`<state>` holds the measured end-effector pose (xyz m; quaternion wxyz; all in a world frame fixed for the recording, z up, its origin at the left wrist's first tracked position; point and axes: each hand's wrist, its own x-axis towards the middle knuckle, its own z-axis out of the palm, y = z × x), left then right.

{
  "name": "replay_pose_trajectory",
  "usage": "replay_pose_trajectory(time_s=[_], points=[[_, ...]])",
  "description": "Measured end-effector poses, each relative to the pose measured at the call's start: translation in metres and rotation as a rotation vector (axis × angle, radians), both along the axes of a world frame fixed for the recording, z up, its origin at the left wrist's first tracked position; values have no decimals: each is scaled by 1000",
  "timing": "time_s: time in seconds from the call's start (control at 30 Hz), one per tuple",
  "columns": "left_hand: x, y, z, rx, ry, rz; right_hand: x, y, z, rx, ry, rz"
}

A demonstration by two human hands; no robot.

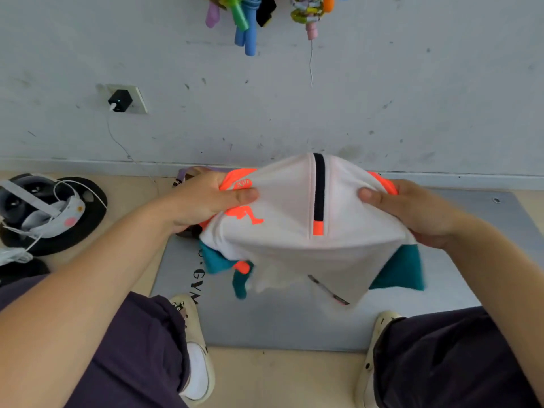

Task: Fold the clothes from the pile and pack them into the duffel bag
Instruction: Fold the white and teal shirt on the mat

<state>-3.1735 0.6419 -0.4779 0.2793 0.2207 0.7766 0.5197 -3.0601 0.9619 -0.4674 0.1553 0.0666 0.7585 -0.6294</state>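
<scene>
Fleece top (291, 207), white, soft, pinched by left hand (203, 198), right hand (412, 210)

Both bare forearms reach forward from the lower corners and converge on the white garment (306, 207), which serves as the landmark here. The left hand (206, 198) grips the garment's left edge, thumb lying flat across the top of the cloth and the other fingers curled out of sight beneath it. The right hand (412, 210) grips the garment's right edge in the mirrored pose, thumb on top pointing inward, fingers tucked under. Below the garment, both knees are bent and spread apart.
</scene>
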Motion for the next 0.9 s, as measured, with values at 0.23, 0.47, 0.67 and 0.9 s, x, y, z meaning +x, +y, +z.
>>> replay_pose_trajectory(time_s=[0.23,0.47,0.67,0.9], points=[[-1,-10,11,-397,42,-403,3,0,16,458,-163,421],[-20,-18,4,-244,167,90,-3,8,13,559,63,-63],[-12,-6,-4,89,125,426,-9,12,9,377,247,-399],[26,-10,-18,-154,85,173,28,19,-8,319,21,-51]])
